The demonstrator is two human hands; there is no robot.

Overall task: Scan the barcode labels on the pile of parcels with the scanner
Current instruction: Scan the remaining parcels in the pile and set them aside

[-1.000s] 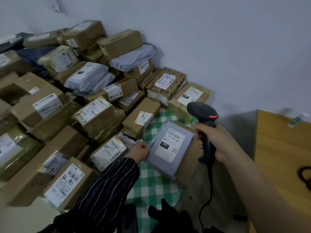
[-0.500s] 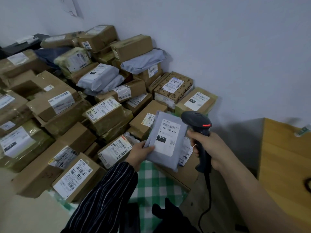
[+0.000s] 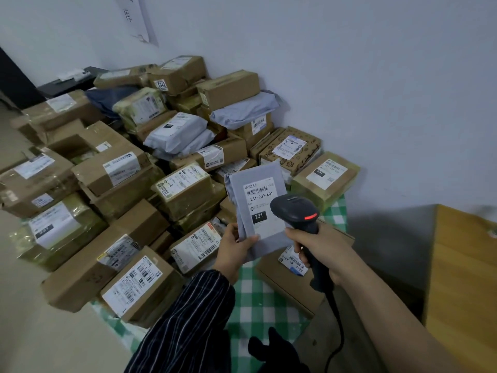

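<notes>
My left hand [image 3: 234,247] grips the lower left corner of a grey plastic mailer [image 3: 256,203] and holds it upright above the pile, its white barcode label facing me. My right hand [image 3: 321,249] grips the handle of a black corded scanner [image 3: 295,211], whose head sits just right of the label with a red light on its side. The pile of parcels [image 3: 129,184], brown boxes and grey bags with white labels, spreads over the floor to the left and back against the wall.
A flat brown box [image 3: 285,281] lies on a green checked cloth [image 3: 258,297] below the mailer. A wooden table [image 3: 465,278] stands at the right. The scanner cable [image 3: 337,337] hangs down past a dark object [image 3: 271,348] at the bottom.
My left hand lifted the grey mailer off the flat brown box and raised it upright. The scanner came up beside its label.
</notes>
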